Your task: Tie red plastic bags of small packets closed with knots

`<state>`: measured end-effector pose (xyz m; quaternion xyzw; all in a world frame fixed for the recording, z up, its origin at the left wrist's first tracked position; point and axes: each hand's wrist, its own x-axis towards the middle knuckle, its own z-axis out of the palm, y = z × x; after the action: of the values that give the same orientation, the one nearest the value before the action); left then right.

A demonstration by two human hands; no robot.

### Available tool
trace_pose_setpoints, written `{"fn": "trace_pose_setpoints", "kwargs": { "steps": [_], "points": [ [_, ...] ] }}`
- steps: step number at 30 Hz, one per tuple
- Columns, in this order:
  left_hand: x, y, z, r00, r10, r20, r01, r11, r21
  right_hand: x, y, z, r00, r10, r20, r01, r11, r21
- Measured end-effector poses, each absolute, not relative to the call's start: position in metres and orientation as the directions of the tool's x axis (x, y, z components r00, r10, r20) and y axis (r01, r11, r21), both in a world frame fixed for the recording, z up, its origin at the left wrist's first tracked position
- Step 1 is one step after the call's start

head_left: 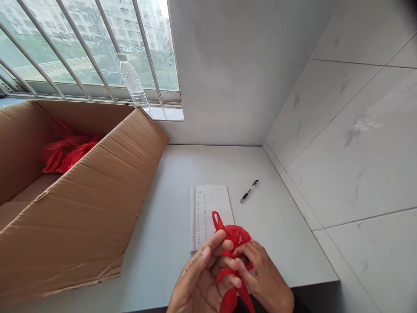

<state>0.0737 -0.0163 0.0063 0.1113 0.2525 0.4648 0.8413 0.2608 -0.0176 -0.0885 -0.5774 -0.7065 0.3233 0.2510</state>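
A red plastic bag is bunched up near the front edge of the white table, a thin loop of it standing up over the notebook page. My right hand is closed on the bag, its fingertips pinching the gathered plastic. Beside it, my left hand shows its palm, the fingers apart and slightly curled in front of the bag. Its fingertips come close to my right fingers; whether they touch the plastic I cannot tell. Part of the bag hangs below, between the hands.
A notebook with handwritten columns lies open behind the bag. Right of it is a black pen. A large cardboard box at the left holds more red plastic bags. On the windowsill a clear bottle leans. Tiled wall borders the table's right.
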Motion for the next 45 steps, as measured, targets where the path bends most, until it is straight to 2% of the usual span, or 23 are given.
{"fn": "trace_pose_setpoints", "kwargs": {
  "steps": [3, 7, 12, 16, 19, 22, 26, 29, 32, 35, 40, 42, 45],
  "points": [
    [0.08, -0.008, 0.007, 0.289, 0.81, -0.51, -0.763, 0.516, 0.388, 0.262, -0.018, -0.088, -0.203, 0.979, -0.032, 0.656, 0.111, -0.746],
    [0.087, -0.008, 0.01, 0.184, 0.812, -0.555, -0.737, 0.487, 0.469, 0.262, -0.016, -0.088, -0.196, 0.98, -0.039, 0.668, 0.104, -0.737],
    [0.087, -0.009, -0.002, 0.085, 0.892, -0.444, -0.472, 0.429, 0.771, 0.262, -0.017, -0.079, -0.151, 0.988, -0.035, 0.641, 0.071, -0.764],
    [0.07, -0.012, -0.026, 0.041, 0.932, -0.359, -0.263, 0.357, 0.896, 0.264, -0.019, -0.064, -0.102, 0.989, -0.111, 0.552, -0.036, -0.833],
    [0.062, -0.018, -0.045, -0.01, 0.972, -0.234, 0.029, 0.235, 0.972, 0.263, -0.02, -0.056, -0.088, 0.983, -0.161, 0.479, -0.1, -0.872],
    [0.066, -0.024, -0.059, 0.043, 0.994, -0.097, 0.279, 0.081, 0.957, 0.26, -0.021, -0.052, -0.075, 0.981, -0.178, 0.414, -0.131, -0.901],
    [0.059, -0.024, -0.072, 0.077, 0.996, 0.053, 0.439, -0.081, 0.895, 0.269, -0.021, -0.052, -0.025, 0.979, -0.202, 0.355, -0.18, -0.917],
    [0.035, -0.018, -0.075, -0.047, 0.993, 0.107, 0.511, -0.068, 0.857, 0.292, -0.019, -0.059, 0.15, 0.972, -0.183, 0.376, -0.227, -0.898],
    [0.018, -0.013, -0.072, -0.103, 0.989, 0.109, 0.576, -0.03, 0.817, 0.31, -0.018, -0.069, 0.29, 0.953, -0.088, 0.504, -0.23, -0.832],
    [0.025, -0.011, -0.068, -0.019, 0.984, 0.176, 0.621, -0.126, 0.773, 0.302, -0.017, -0.072, 0.213, 0.977, 0.022, 0.6, -0.113, -0.792],
    [0.048, -0.005, -0.069, 0.181, 0.928, 0.326, 0.621, -0.365, 0.694, 0.27, -0.012, -0.062, -0.109, 0.993, 0.046, 0.651, 0.106, -0.752],
    [0.043, 0.0, -0.067, 0.154, 0.919, 0.362, 0.609, -0.377, 0.698, 0.273, -0.01, -0.059, -0.056, 0.998, 0.039, 0.619, 0.065, -0.783],
    [0.026, 0.003, -0.058, -0.003, 0.935, 0.354, 0.606, -0.28, 0.744, 0.293, -0.009, -0.057, 0.158, 0.987, -0.038, 0.492, -0.112, -0.863]
  ]
}}
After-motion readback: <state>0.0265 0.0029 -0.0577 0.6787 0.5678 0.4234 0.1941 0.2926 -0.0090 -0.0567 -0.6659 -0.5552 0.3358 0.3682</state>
